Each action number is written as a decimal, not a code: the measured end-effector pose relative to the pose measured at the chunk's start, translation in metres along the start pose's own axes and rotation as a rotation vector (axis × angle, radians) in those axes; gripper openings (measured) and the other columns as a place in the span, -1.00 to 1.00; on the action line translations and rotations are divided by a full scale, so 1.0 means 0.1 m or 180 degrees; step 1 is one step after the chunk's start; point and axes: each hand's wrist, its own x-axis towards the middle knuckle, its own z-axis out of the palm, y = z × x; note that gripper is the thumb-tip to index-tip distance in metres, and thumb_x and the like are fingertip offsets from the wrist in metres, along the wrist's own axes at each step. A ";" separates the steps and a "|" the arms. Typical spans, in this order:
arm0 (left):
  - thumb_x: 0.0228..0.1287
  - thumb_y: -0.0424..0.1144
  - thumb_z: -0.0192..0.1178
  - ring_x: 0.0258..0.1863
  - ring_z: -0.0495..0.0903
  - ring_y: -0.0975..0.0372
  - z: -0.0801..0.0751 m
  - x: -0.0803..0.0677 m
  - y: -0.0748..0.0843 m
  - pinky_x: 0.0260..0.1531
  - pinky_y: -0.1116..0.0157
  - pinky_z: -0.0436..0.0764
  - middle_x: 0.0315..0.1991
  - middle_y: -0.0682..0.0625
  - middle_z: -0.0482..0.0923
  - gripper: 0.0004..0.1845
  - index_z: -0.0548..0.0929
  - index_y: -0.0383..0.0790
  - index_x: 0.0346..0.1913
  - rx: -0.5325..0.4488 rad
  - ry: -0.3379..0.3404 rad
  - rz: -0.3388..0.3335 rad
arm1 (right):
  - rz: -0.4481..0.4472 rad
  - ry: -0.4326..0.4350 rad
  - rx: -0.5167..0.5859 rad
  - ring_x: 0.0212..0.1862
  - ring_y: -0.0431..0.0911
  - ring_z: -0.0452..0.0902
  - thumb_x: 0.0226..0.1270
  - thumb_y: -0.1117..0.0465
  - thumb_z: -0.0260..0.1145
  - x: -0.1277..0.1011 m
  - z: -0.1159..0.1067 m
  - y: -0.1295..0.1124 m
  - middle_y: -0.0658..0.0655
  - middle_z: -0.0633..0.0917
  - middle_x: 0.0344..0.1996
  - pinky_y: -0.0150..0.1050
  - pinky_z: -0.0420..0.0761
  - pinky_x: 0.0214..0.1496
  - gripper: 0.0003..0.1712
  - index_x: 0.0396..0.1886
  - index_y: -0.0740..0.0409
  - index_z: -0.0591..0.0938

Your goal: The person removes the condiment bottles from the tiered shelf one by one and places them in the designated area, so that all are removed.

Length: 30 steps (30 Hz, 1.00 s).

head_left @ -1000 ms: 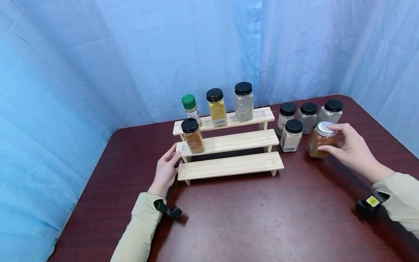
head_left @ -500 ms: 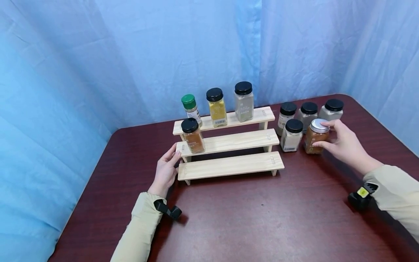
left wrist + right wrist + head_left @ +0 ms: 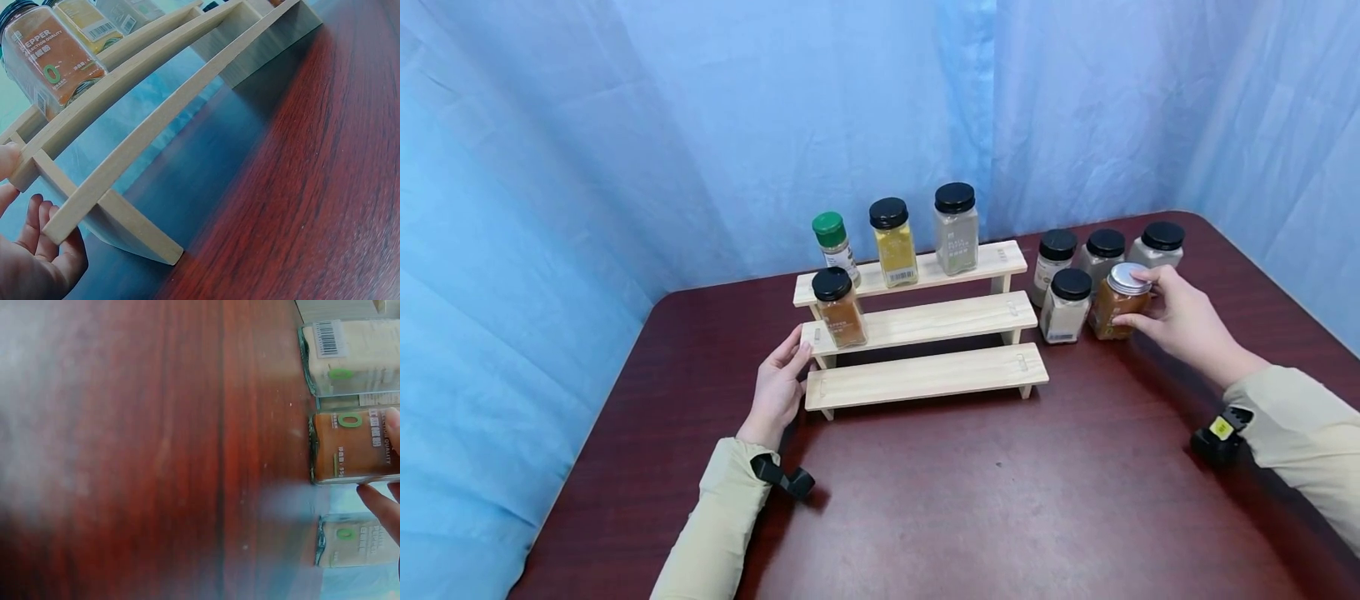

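Observation:
My right hand (image 3: 1172, 317) grips a brown spice jar with a silver lid (image 3: 1116, 302), thumb low on its side and fingers on the lid; the jar stands on the table beside a black-lidded white jar (image 3: 1066, 306). In the right wrist view the brown jar (image 3: 350, 447) shows with fingertips (image 3: 382, 509) on it. My left hand (image 3: 778, 387) rests with straight fingers against the left end of a three-step wooden rack (image 3: 925, 379). The rack (image 3: 156, 125) holds an orange pepper jar (image 3: 838, 307) on the middle step.
On the top step stand a green-lidded jar (image 3: 835, 247), a yellow jar (image 3: 895, 242) and a grey jar (image 3: 957, 228). Three black-lidded jars (image 3: 1105, 254) stand behind the brown one. The dark red table (image 3: 985, 500) ends near blue curtains (image 3: 625, 125).
My right hand slid the brown silver-lidded jar leftward and farther back, until it stands next to the black-lidded white jar. The left hand has stayed at the rack's end.

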 end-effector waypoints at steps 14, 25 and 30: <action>0.44 -0.32 0.00 -0.02 0.50 0.39 -0.01 -0.01 -0.01 0.21 0.07 0.34 0.03 0.02 0.43 -0.47 0.23 -0.18 0.43 -0.0014 -0.0055 0.0044 | -0.0112 0.0116 -0.0226 -0.28 0.28 0.55 -0.11 0.49 0.51 0.00 0.03 0.00 0.48 0.46 -0.11 -0.75 0.30 -0.34 -0.26 0.08 0.48 0.33; 0.44 -0.32 0.00 -0.01 0.50 0.38 -0.01 0.00 0.00 0.21 0.07 0.34 0.04 0.02 0.44 -0.47 0.24 -0.17 0.43 -0.0062 -0.0037 0.0048 | -0.0328 0.0254 -0.0333 -0.06 0.28 0.41 -0.24 0.52 0.55 0.04 0.04 0.00 0.46 0.43 -0.07 -0.52 0.43 0.06 -0.25 0.01 0.49 0.36; 0.44 -0.33 -0.01 -0.02 0.49 0.40 0.00 0.00 0.00 0.19 0.08 0.35 0.05 0.02 0.44 -0.47 0.24 -0.17 0.43 -0.0059 -0.0040 0.0039 | -0.0457 0.0288 -0.0344 0.10 0.29 0.27 -0.32 0.54 0.56 0.06 -0.01 -0.01 0.45 0.41 -0.03 -0.14 0.36 0.25 -0.26 -0.05 0.46 0.39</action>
